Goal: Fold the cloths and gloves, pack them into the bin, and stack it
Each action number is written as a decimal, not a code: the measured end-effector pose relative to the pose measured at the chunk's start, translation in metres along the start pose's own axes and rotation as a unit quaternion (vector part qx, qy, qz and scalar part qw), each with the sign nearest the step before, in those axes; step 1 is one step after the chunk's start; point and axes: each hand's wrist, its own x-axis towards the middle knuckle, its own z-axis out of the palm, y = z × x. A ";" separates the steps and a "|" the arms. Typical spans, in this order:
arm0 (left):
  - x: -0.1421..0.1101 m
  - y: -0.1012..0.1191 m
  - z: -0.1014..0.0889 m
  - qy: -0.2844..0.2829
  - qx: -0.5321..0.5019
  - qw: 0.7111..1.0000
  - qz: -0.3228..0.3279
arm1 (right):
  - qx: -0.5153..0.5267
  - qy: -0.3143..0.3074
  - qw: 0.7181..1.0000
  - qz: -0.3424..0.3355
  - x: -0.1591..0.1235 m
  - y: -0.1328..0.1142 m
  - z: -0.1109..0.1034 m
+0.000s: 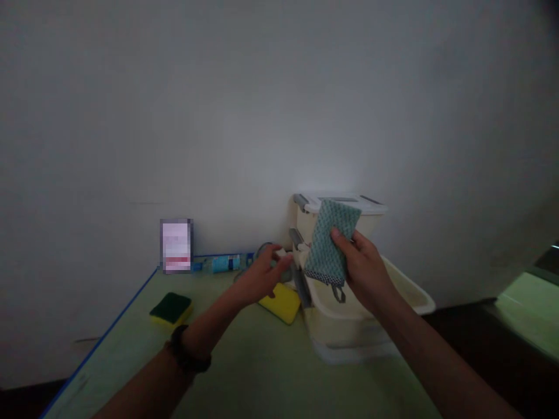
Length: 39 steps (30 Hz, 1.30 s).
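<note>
My right hand [364, 262] grips a teal, textured scrubbing pad [331, 244] between thumb and fingers. The pad hangs tilted over an open white plastic bin [349, 329], its grey loop dangling from the lower edge. With fingers apart and nothing seen in them, my left hand [262, 273] reaches over the table beside the bin. Just below its fingers lies a yellow sponge [283, 304], partly covered by the hand. A green and yellow sponge [172, 309] rests farther left on the table.
Behind the open bin stands another white bin with a grey-handled lid [345, 203]. A clear bottle with a blue label [225, 263] lies along the back of the light green table [244, 361]. At the back left corner stands a blurred box-like item [177, 245]. A pale wall [218, 116] rises behind.
</note>
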 end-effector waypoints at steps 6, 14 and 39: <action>0.031 -0.007 0.043 -0.060 -0.146 0.978 -0.136 | -0.040 0.012 0.998 0.045 0.003 0.001 -0.021; 0.015 -0.003 0.038 0.032 -0.206 0.974 -0.092 | -0.067 0.017 0.996 0.059 -0.009 -0.018 -0.018; -0.100 -0.060 -0.038 0.269 -0.137 0.953 0.015 | -0.209 -0.347 0.872 0.277 -0.027 0.058 0.075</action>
